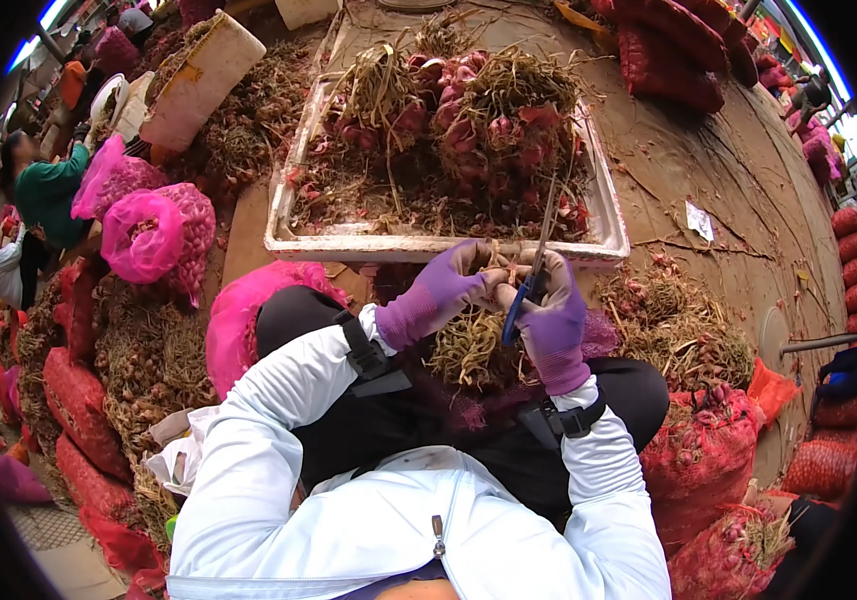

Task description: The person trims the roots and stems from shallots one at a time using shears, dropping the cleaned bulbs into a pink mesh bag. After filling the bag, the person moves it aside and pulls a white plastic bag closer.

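In front of my lap, my left hand [444,290], in a purple glove with the fingertips bare or pale, is closed in a pinch on a shallot [495,262] with dry tan stalks. My right hand [554,310], gloved the same way, is closed around blue-handled scissors [548,222]. The blades point up and away over the tray's near rim, and the blue handle hangs below my fingers. Both hands meet at the shallot, which the fingers partly hide. Just beyond them, a white foam tray [369,246] bears bunches of red shallots [459,130] with dried tops and loose skins.
Cut dry stalks [474,350] lie below my hands, with a heap of stalks [684,330] to the right. Pink mesh sacks [254,315] and red mesh sacks [699,450] flank my legs. A tilted foam box [204,85] stands far left, near a person in green [54,195].
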### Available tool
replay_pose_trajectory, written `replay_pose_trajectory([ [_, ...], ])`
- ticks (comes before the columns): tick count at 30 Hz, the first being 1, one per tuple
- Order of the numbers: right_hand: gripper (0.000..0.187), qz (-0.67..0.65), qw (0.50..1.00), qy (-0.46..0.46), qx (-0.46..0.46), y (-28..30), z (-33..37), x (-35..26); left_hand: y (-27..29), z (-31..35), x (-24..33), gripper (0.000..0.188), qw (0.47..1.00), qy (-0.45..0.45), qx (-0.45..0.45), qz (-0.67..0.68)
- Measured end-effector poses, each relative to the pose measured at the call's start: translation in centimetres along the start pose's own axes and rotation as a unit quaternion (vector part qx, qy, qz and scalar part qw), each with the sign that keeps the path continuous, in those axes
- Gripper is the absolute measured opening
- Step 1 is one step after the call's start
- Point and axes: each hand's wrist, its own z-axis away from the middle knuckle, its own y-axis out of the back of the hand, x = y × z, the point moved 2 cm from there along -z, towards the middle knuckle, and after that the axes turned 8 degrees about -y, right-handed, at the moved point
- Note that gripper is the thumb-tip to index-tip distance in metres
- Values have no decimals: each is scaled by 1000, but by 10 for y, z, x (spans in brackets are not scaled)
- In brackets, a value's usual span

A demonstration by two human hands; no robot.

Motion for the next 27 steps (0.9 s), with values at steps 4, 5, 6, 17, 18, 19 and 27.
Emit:
replay_pose_trajectory([
  [4,44,-187,982,-9,-15,4,-1,-12,-4,1,8,21,997,-70,14,-10],
  [5,43,-244,969,-29,-29,4,-1,-11,-4,3,8,21,997,-70,15,-10],
  [6,42,-299,952,-50,-42,6,-1,-9,-4,5,8,19,996,-86,10,25],
  [17,45,-223,975,-8,-13,0,0,6,-1,-4,24,25,978,-60,12,-201],
  [18,45,-220,975,5,-12,-2,1,9,-3,-2,16,24,921,-94,-38,-375],
  [19,46,-195,981,3,-4,-7,3,6,-2,2,7,21,956,-61,51,-281],
  [27,42,-372,922,-101,-45,5,0,13,-4,8,5,18,990,-73,85,-84],
])
